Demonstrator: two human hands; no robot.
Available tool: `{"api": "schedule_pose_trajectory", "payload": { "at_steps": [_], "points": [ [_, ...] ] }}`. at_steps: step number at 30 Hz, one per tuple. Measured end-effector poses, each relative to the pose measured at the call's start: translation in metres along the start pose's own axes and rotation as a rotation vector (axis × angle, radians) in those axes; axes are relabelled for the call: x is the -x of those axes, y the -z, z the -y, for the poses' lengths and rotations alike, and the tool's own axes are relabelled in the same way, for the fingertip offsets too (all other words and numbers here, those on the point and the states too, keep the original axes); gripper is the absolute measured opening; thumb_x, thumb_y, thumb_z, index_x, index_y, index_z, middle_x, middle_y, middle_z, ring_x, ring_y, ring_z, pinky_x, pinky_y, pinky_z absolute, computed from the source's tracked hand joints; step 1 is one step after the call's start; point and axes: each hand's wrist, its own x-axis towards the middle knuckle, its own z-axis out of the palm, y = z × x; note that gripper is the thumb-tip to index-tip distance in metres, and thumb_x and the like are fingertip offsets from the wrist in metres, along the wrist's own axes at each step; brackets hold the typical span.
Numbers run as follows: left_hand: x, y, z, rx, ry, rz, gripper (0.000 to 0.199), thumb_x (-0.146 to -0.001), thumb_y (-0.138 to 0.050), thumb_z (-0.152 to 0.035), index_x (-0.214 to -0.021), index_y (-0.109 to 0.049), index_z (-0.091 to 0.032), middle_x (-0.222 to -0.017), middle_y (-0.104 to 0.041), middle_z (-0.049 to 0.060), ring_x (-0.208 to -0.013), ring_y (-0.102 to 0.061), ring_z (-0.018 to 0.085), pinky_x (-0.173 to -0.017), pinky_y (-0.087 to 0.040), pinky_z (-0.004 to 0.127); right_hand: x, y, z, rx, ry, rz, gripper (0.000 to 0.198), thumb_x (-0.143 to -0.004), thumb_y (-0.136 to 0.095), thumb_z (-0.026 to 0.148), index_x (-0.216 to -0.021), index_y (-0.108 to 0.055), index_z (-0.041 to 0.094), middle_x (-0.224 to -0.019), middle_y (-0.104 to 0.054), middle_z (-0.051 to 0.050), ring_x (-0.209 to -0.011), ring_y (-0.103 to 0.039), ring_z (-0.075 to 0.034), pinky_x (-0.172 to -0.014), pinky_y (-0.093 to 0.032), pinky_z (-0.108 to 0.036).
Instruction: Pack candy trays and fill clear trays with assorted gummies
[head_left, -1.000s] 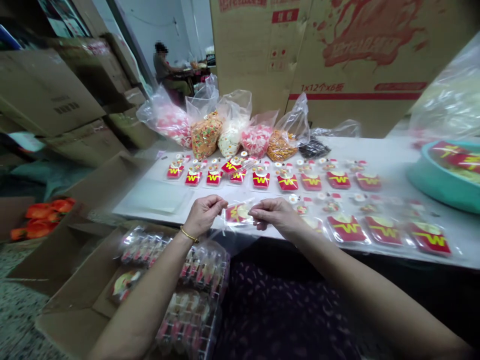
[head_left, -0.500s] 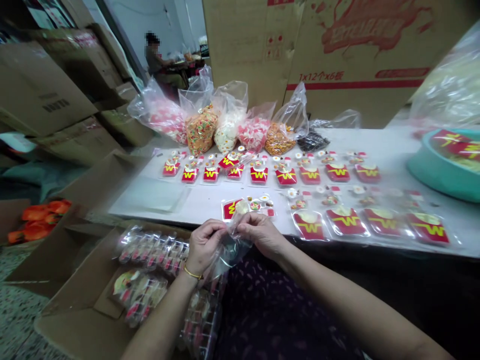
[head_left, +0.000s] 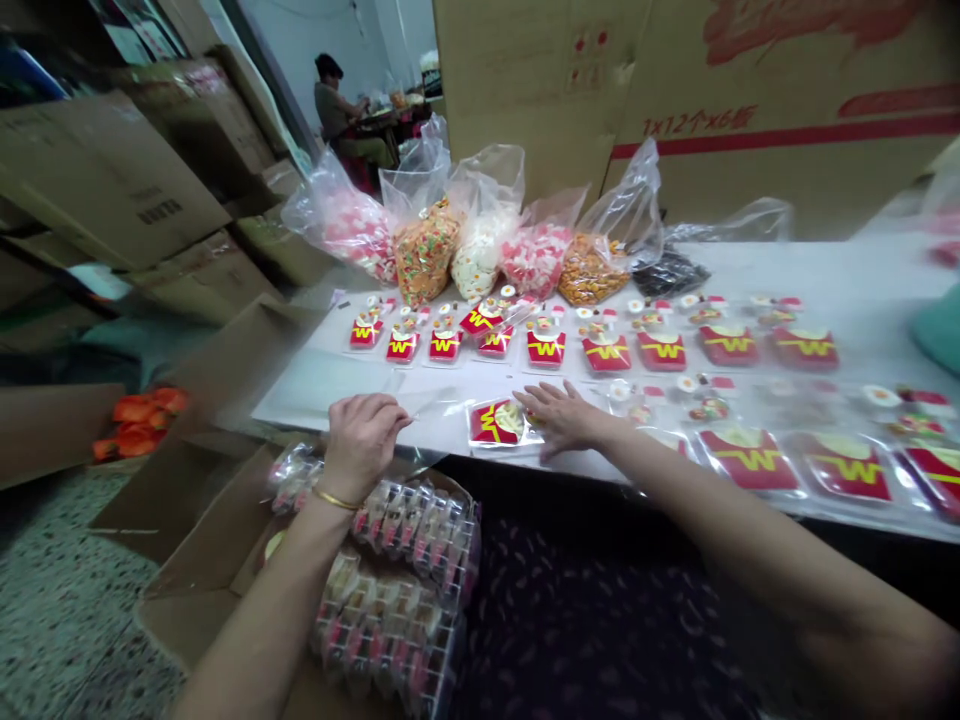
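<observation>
My left hand (head_left: 361, 445), with a gold bangle at the wrist, is closed in a pinch on a clear plastic bag (head_left: 431, 405) at the table's front edge. The bag is thin and hard to trace. Right of it lies a clear blister pack (head_left: 496, 424), turned sideways, with a red fries carton marked by a yellow zigzag. Over the pack's right part spreads my right hand (head_left: 564, 418), fingers apart, hiding that end. Whether the fingertips press on it I cannot tell.
Similar packs (head_left: 546, 348) stand in rows on the white table. Behind them are bags of small colourful pieces (head_left: 427, 255). An open carton (head_left: 187, 600) below left holds many packed items (head_left: 375, 620). A large cardboard box (head_left: 525, 90) blocks the back. A person (head_left: 335, 105) sits far off.
My hands have parted: the left moved left with the clear bag, and the right opened and moved onto the sideways pack. The view has shifted, too.
</observation>
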Motion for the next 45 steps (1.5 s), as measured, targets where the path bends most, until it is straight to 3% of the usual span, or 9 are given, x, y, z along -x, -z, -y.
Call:
{"api": "schedule_pose_trajectory", "payload": {
  "at_steps": [4, 9, 13, 21, 26, 29, 32, 34, 45],
  "points": [
    [-0.014, -0.014, 0.012, -0.110, -0.028, 0.096, 0.013, -0.080, -0.050, -0.028, -0.073, -0.058, -0.021, -0.083, -0.064, 0.002, -0.080, -0.052, 0.019, -0.075, -0.029, 0.037, 0.005, 0.004, -0.005, 0.136, -0.011, -0.041, 0.092, -0.061, -0.061, 0.051, -0.138, -0.021, 0.020, -0.123, -0.044, -0.016, -0.106, -0.043, -0.033, -0.088, -0.030, -0.047],
    [-0.008, -0.075, 0.016, -0.010, 0.014, 0.217, 0.012, -0.079, -0.052, -0.027, -0.072, -0.060, -0.021, -0.081, -0.063, 0.003, -0.077, -0.051, 0.018, -0.069, -0.031, 0.034, 0.031, 0.028, -0.008, 0.182, -0.219, -0.239, 0.087, -0.065, -0.057, 0.054, -0.138, -0.020, 0.023, -0.120, -0.043, -0.016, -0.097, -0.045, -0.032, -0.078, -0.035, -0.041],
    [0.001, -0.106, 0.003, 0.143, 0.055, 0.177, 0.015, -0.081, -0.049, -0.027, -0.074, -0.060, -0.020, -0.082, -0.061, 0.004, -0.080, -0.050, 0.018, -0.070, -0.033, 0.032, 0.035, 0.024, -0.007, 0.230, -0.298, -0.234, 0.086, -0.063, -0.058, 0.054, -0.136, -0.025, 0.023, -0.119, -0.043, -0.015, -0.099, -0.043, -0.033, -0.080, -0.032, -0.041],
    [0.009, -0.123, -0.024, 0.398, 0.182, 0.141, 0.018, -0.083, -0.042, -0.023, -0.076, -0.058, -0.019, -0.079, -0.053, 0.004, -0.077, -0.050, 0.014, -0.071, -0.041, 0.027, 0.026, -0.005, 0.010, 0.170, -0.180, -0.115, 0.091, -0.060, -0.058, 0.058, -0.136, -0.022, 0.024, -0.121, -0.043, -0.014, -0.101, -0.041, -0.031, -0.086, -0.028, -0.042],
    [0.011, -0.136, -0.025, 0.503, 0.388, 0.203, 0.022, -0.080, -0.047, -0.027, -0.096, -0.054, -0.016, -0.100, -0.051, 0.009, -0.087, -0.053, 0.015, -0.078, -0.043, 0.028, 0.027, -0.010, 0.015, 0.166, -0.155, -0.078, 0.090, -0.060, -0.061, 0.055, -0.135, -0.025, 0.023, -0.119, -0.044, -0.014, -0.099, -0.043, -0.030, -0.084, -0.031, -0.040],
    [0.002, -0.138, -0.019, 0.426, 0.482, 0.347, 0.032, -0.075, -0.052, -0.027, -0.104, -0.053, -0.014, -0.103, -0.053, 0.010, -0.090, -0.054, 0.018, -0.079, -0.043, 0.030, 0.026, -0.009, 0.015, 0.177, -0.138, -0.078, 0.090, -0.058, -0.062, 0.056, -0.135, -0.027, 0.024, -0.119, -0.044, -0.014, -0.099, -0.043, -0.031, -0.083, -0.032, -0.040],
    [-0.008, -0.137, -0.018, 0.328, 0.503, 0.556, 0.014, -0.073, -0.054, -0.027, -0.081, -0.060, -0.017, -0.087, -0.059, 0.007, -0.081, -0.056, 0.019, -0.075, -0.043, 0.030, 0.025, -0.007, 0.015, 0.188, -0.119, -0.087, 0.091, -0.057, -0.063, 0.056, -0.135, -0.028, 0.025, -0.119, -0.044, -0.014, -0.099, -0.044, -0.031, -0.083, -0.033, -0.040],
    [-0.013, -0.136, -0.021, 0.267, 0.510, 0.594, 0.012, -0.074, -0.051, -0.026, -0.070, -0.059, -0.018, -0.081, -0.061, 0.007, -0.079, -0.057, 0.019, -0.072, -0.042, 0.030, 0.025, -0.007, 0.015, 0.185, -0.104, -0.095, 0.090, -0.058, -0.062, 0.056, -0.135, -0.027, 0.024, -0.119, -0.044, -0.014, -0.099, -0.044, -0.030, -0.083, -0.033, -0.040],
    [-0.019, -0.150, -0.029, 0.236, 0.692, 0.342, 0.013, -0.080, -0.043, -0.023, -0.076, -0.053, -0.018, -0.087, -0.059, 0.009, -0.080, -0.055, 0.018, -0.071, -0.040, 0.030, 0.033, -0.015, 0.019, 0.139, 0.052, -0.083, 0.087, -0.061, -0.061, 0.045, -0.137, -0.023, 0.023, -0.121, -0.042, -0.012, -0.101, -0.040, -0.029, -0.088, -0.030, -0.040]
  ]
}}
